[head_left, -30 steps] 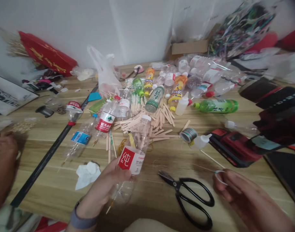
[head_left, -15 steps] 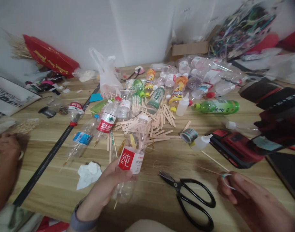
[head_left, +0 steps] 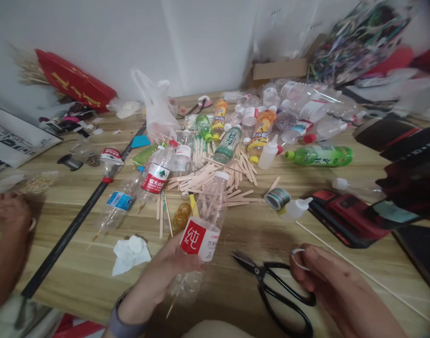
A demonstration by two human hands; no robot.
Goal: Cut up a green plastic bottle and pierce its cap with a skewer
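My left hand (head_left: 165, 263) is wrapped round a clear plastic bottle (head_left: 200, 239) with a red and white label, its white cap pointing away from me. A thin stick shows at the bottle's near end. My right hand (head_left: 324, 277) pinches a small white ring (head_left: 299, 259) between thumb and fingers, above the handles of black scissors (head_left: 259, 272). A long thin stick (head_left: 363, 271) lies on the table behind my right hand. Wooden craft sticks (head_left: 204, 178) are piled beyond the bottle.
Several bottles (head_left: 318, 156) lie at the back. A red and black power tool (head_left: 349, 218) stands at right, near a wire spool (head_left: 277, 198). A black bar (head_left: 67, 234) crosses the left side, with crumpled tissue (head_left: 131, 256) beside it. Another person's hand (head_left: 11, 211) rests at far left.
My left hand has shifted the bottle slightly right and away from me. My right hand has moved left with the ring, towards the scissors, and the long stick behind it shows more fully.
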